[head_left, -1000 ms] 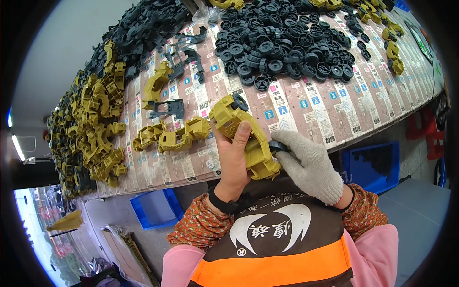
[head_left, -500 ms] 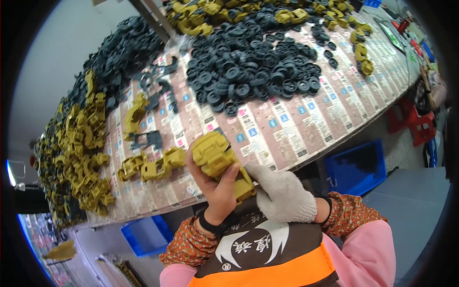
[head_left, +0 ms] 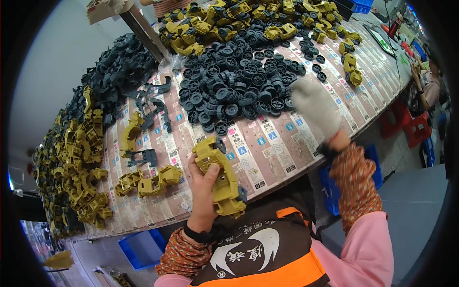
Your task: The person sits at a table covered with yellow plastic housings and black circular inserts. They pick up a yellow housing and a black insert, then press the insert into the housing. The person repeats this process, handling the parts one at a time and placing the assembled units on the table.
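My bare left hand (head_left: pixel 202 195) is closed around a yellow plastic toy vehicle body (head_left: pixel 224 181), held above the table's near edge. Dark wheels show on its right side, one near each end. My right hand (head_left: pixel 316 104), in a pale knitted glove, is stretched out over the table at the right edge of a heap of dark toy wheels (head_left: pixel 229 79). Motion smears its fingertips, so whether it holds a wheel is unclear. Left of my left hand lie a few more yellow bodies (head_left: pixel 152 184) and a dark chassis piece (head_left: pixel 142 158).
Yellow body parts (head_left: pixel 79 158) and dark chassis parts (head_left: pixel 114 67) are piled along the left. More yellow vehicles (head_left: pixel 239 16) cover the far side. A metal post (head_left: pixel 141 31) rises there. Blue bins (head_left: pixel 142 248) sit below the edge; another person (head_left: pixel 430 86) is at far right.
My right hand has left the yellow body and moved forward and right to the wheel heap. The left hand still holds the body, now turned with wheels showing.
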### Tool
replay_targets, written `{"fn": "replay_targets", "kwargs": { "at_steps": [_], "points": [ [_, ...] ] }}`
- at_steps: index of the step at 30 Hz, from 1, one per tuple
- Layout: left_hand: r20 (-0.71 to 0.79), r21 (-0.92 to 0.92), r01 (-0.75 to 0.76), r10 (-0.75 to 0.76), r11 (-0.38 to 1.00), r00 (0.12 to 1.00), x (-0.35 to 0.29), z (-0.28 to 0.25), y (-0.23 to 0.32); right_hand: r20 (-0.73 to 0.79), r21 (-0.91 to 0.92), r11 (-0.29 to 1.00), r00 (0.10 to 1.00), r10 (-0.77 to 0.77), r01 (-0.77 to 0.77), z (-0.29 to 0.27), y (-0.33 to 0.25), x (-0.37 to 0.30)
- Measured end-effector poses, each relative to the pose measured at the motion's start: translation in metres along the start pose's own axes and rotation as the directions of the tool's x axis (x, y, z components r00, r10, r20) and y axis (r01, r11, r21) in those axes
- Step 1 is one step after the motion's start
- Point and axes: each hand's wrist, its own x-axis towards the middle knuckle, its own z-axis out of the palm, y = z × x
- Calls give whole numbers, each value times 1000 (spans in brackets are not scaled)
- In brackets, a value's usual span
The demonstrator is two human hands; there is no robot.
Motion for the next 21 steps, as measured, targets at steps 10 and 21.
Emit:
{"fn": "replay_targets", "kwargs": {
  "at_steps": [10,21],
  "points": [
    [121,-276,359,-338,892,933,-4,-50,-5,43,-487,798,903,428,-355,-22,150,70],
    [323,-82,466,-419,881,849,-5,-24,12,152,-15,967,955,255,-255,-25,85,26]
  ]
}}
